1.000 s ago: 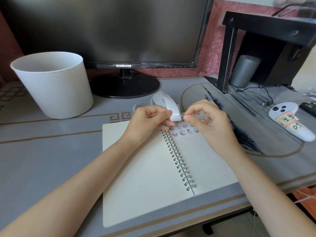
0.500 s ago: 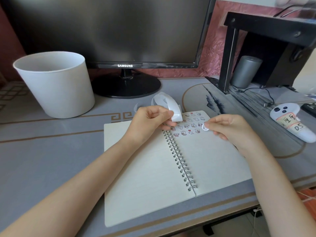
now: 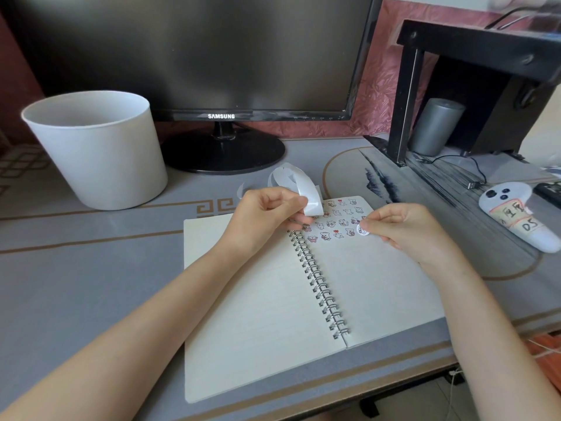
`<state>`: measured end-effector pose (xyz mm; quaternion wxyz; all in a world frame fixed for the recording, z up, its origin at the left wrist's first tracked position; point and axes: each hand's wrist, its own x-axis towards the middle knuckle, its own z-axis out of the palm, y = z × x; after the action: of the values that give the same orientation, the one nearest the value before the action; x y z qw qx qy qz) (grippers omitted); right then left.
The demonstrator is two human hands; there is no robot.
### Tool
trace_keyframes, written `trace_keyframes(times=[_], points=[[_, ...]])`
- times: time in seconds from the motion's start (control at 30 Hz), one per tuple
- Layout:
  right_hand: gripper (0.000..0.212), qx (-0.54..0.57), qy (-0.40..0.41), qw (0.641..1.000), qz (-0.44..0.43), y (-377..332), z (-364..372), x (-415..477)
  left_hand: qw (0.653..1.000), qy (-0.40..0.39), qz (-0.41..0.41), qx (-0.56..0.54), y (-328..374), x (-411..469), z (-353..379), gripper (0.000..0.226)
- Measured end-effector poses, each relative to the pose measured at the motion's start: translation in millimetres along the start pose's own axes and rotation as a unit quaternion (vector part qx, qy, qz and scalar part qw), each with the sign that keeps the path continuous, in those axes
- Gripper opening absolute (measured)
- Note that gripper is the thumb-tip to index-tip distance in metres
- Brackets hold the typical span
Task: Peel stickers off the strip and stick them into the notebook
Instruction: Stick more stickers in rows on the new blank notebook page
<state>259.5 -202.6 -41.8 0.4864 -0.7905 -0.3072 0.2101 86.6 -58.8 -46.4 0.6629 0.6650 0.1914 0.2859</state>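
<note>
At centre frame I am watching the left hand (image 3: 267, 214) pinching the curled white sticker strip (image 3: 299, 189) above the spiral notebook (image 3: 273, 299), which is lying open on the grey desk (image 3: 76, 268). The right hand (image 3: 406, 229), right of centre, is gripping a small round sticker (image 3: 362, 230) between thumb and finger at the upper right page, beside rows of stickers (image 3: 337, 220) already stuck there; whether it is touching the paper I cannot tell. A white bucket (image 3: 97, 150) is standing at upper left, a Samsung monitor (image 3: 212, 56) behind.
</note>
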Motion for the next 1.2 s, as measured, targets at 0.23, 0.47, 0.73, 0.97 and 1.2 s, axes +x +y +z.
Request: trace_keyframes(times=[0.23, 0.47, 0.73, 0.97, 1.2], points=[[0.008, -0.008, 0.004, 1.000, -0.006, 2.1, 0.9, 2.4, 1.000, 0.000, 0.002, -0.001, 0.4, -0.4, -0.1, 0.013], [0.007, -0.017, 0.008, 1.000, -0.008, 1.9, 1.8, 3.2, 1.000, -0.002, 0.005, 0.001, 0.3, 0.0, -0.1, 0.013], [0.010, -0.053, 0.029, 0.998, -0.023, 1.4, 4.3, 4.2, 1.000, -0.009, 0.006, 0.000, -0.1, 0.1, -0.9, 0.013], [0.014, -0.069, 0.035, 0.996, -0.034, -0.2, 6.1, 1.3, 1.000, -0.003, 0.004, 0.004, -1.7, 0.9, -1.0, 0.014], [0.023, -0.069, 0.040, 0.996, -0.032, 1.2, 3.5, 2.2, 1.000, 0.000, 0.004, 0.006, -2.3, 1.0, -1.1, 0.015]])
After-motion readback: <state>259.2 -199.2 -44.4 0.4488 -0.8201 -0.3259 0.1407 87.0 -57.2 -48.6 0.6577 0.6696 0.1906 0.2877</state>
